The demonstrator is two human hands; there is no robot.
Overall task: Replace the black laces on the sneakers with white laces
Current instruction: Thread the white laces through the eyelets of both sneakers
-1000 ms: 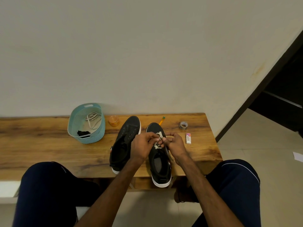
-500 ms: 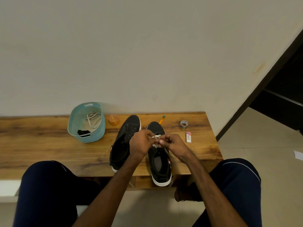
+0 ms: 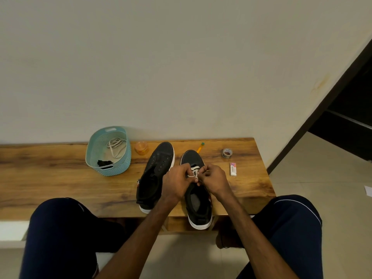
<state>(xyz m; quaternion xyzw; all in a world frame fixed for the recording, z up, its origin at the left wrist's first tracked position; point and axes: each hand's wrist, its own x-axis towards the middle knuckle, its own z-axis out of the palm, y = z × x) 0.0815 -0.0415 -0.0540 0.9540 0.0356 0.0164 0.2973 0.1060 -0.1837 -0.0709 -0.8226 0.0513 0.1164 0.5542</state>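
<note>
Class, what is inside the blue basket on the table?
A coiled white lace and a small black bundle lie in the basket; its near wall hides anything lower.

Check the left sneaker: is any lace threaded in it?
No, the left sneaker shows bare eyelets; threaded white lace is only on the right sneaker.

Left hand (image 3: 177, 184) and right hand (image 3: 214, 179) meet ahead, each grip pinched.

White lace (image 3: 194, 170) ends, perhaps a knot, out of sight behind curled fingers (image 3: 184, 169).
</note>
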